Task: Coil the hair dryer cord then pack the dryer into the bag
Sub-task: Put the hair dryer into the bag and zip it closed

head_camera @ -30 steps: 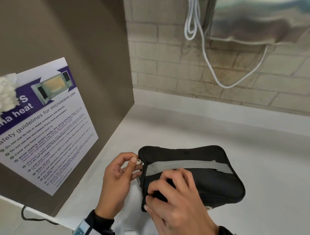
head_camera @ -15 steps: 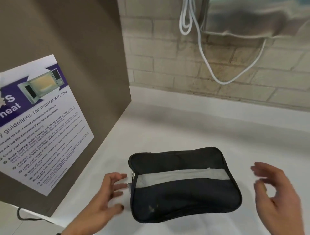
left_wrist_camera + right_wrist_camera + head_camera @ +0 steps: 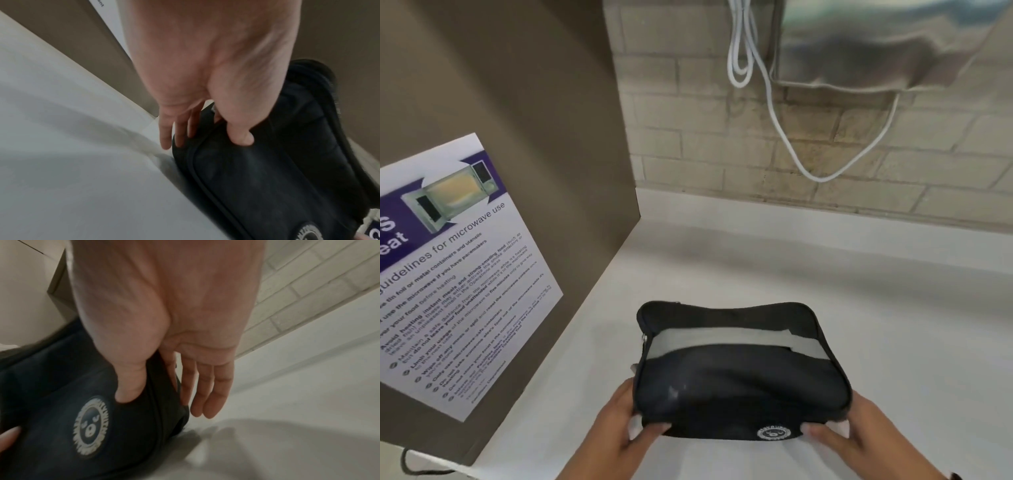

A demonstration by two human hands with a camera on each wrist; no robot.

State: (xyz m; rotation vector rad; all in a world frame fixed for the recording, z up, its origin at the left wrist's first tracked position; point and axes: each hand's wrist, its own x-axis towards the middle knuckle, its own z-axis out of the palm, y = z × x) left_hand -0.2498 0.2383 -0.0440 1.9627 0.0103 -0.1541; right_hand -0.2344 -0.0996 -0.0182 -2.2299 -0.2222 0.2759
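A black zipped bag [image 3: 739,380] with a grey strap across its top lies on the white counter [image 3: 893,342]. My left hand [image 3: 633,421] grips its near left corner, thumb on top and fingers along the side [image 3: 205,141]. My right hand [image 3: 832,430] grips the near right corner the same way, its thumb beside a round white logo [image 3: 90,425]. In the wrist views the bag [image 3: 267,178] [image 3: 51,386] fills the space by each hand [image 3: 164,402]. The hair dryer and its cord are not in view.
A brown panel [image 3: 544,120] carrying a microwave safety poster [image 3: 458,267] stands close on the left. Behind is a brick wall [image 3: 705,144] with a white cable [image 3: 774,113] hanging under a metal unit [image 3: 876,44]. A black cable [image 3: 410,466] lies at the bottom left.
A second ago my left hand pinched the zipper pull and my right hand pressed on the bag. Both hands then let go and spread apart; now each grips a near corner.
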